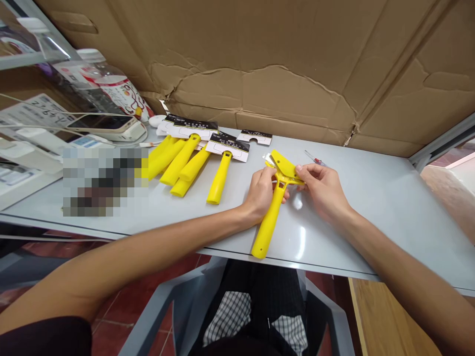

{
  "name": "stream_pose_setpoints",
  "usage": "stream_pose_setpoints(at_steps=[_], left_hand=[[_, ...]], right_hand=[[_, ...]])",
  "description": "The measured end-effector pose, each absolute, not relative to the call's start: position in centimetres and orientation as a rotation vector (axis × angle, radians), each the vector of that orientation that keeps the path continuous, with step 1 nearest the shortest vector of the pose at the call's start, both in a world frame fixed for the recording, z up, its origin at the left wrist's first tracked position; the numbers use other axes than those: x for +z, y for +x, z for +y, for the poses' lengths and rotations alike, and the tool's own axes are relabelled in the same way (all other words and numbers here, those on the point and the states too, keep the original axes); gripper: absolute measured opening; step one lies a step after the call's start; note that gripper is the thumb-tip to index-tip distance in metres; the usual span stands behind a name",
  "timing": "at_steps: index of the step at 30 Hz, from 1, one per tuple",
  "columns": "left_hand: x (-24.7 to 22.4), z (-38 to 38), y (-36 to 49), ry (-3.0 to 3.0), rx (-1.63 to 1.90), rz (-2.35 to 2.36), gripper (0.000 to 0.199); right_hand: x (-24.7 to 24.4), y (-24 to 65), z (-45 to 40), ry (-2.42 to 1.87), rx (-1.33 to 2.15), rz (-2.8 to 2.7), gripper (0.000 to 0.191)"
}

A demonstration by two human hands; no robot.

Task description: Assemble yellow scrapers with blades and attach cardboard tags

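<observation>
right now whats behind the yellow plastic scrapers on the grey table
Behind the yellow plastic scrapers, white-and-black card tags lie on the grey table, then creased brown cardboard rises. What lies under the tags is hidden.

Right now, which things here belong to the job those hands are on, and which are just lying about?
Belonging to the job: left hand, right hand, yellow plastic scraper.

Just lying about: yellow scrapers with card tags, smartphone, cardboard sheet.
</observation>
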State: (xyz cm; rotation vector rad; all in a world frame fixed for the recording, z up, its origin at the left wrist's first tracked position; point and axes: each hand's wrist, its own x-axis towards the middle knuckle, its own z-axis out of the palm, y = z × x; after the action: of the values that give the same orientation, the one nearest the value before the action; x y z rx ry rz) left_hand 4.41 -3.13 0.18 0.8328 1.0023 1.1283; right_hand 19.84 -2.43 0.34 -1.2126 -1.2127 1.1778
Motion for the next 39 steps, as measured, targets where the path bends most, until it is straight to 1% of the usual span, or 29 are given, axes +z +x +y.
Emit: stream_pose_setpoints(at_steps=[6, 15, 27, 29, 34, 37, 39], left_hand=[[0.0, -2.8, 4.5, 0.785, 1.146, 1.005, 0.03], [0.3, -2.8, 4.5, 0.801, 1.143, 1.055, 0.032], [0.6, -2.6, 4.5, 0.845, 1.126, 1.141, 0.03], [0.7, -2.6, 4.4, 0.836, 1.118, 1.149, 0.029], [1.1, -2.2, 3.7, 0.754, 1.165, 1.153, 0.022], [1.3, -1.9, 3.3, 0.701, 1.172, 1.108, 0.024], [1.4, -1.9, 3.2, 0.678, 1.162, 1.069, 0.026]], right_hand=[[1.1, 20.3, -2.4, -1.077, 1.262, -1.129, 0.05], [0.5, 20.6, -2.1, -1.163, 1.258, -1.198, 0.048], [2.3, 21.9, -1.9, -1.098, 1.393, -1.182, 0.044], [2.4, 22.8, -1.4, -1.163, 1.296, -1.224, 0.043], [2.4, 26.1, 0.2, -1.606, 0.714, -1.638, 0.029], [1.3, 26.9, 0.9, -1.676, 0.494, -1.873, 0.018], [0.5, 26.8, 1.0, -1.703, 0.364, -1.993, 0.017]])
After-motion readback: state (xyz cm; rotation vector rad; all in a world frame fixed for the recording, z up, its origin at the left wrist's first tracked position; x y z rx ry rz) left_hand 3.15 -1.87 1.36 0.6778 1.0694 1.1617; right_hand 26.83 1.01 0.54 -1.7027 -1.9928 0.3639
